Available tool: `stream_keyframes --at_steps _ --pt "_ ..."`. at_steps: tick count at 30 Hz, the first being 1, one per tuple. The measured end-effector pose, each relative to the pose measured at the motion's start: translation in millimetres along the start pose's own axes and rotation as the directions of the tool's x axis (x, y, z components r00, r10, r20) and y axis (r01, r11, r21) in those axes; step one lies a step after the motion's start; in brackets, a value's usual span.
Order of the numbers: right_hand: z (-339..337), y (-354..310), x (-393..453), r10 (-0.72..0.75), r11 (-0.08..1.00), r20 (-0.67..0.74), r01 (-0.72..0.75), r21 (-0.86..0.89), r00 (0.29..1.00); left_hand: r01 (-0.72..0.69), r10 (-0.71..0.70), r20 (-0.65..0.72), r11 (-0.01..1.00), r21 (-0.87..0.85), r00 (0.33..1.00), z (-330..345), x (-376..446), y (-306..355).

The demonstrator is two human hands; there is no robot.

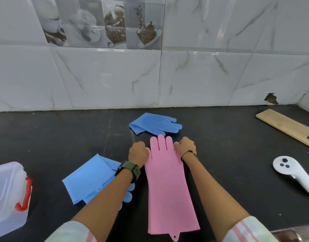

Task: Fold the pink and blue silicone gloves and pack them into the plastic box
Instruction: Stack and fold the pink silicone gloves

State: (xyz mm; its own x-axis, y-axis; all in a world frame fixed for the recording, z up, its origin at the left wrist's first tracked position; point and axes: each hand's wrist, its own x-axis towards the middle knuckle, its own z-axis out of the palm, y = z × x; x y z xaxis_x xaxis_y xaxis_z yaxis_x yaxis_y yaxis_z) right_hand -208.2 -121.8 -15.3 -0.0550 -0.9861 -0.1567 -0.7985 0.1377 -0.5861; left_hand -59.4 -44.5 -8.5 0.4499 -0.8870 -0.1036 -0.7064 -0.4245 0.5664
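Note:
A pink silicone glove [167, 186] lies flat on the black counter, fingers pointing away from me, cuff toward me. My left hand [138, 152] grips its left edge near the thumb, and my right hand [185, 145] grips its right edge beside the fingers. One blue glove [155, 124] lies folded near the wall, behind the pink one. A second blue glove [91, 180] lies folded at the left, partly hidden under my left forearm. The clear plastic box [7, 193] with a red latch stands at the far left edge.
A wooden cutting board [286, 126] lies at the back right of the counter. A white handheld controller [295, 173] rests at the right. A tiled wall [150, 75] closes the back of the counter.

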Motion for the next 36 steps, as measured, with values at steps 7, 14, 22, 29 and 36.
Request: stream_keyframes --at_steps 7,14,22,29,36 --pt "16.0 12.5 2.4 -0.006 0.999 -0.160 0.012 0.033 0.987 -0.061 0.071 -0.116 0.995 0.082 0.991 11.8 11.0 -2.0" --pt "-6.1 13.6 -12.1 -0.090 0.992 -0.030 0.092 0.080 0.995 -0.234 0.277 -0.103 0.922 0.308 0.955 6.2 -10.5 -7.8" --pt "-33.6 83.2 -113.2 -0.934 0.272 0.137 0.904 -0.329 0.331 -0.943 0.852 0.487 0.027 0.331 0.195 -26.2 -78.9 -59.8" --pt "-35.2 96.3 -124.8 -0.858 -0.006 0.492 0.955 -0.296 0.148 -0.930 0.724 0.689 -0.228 0.289 0.036 -32.6 -89.9 -66.3" --pt "-41.9 115.5 -119.4 -0.636 0.209 0.710 0.953 -0.217 0.301 -0.914 0.736 0.677 -0.271 0.301 0.005 -31.4 -89.9 -64.0"
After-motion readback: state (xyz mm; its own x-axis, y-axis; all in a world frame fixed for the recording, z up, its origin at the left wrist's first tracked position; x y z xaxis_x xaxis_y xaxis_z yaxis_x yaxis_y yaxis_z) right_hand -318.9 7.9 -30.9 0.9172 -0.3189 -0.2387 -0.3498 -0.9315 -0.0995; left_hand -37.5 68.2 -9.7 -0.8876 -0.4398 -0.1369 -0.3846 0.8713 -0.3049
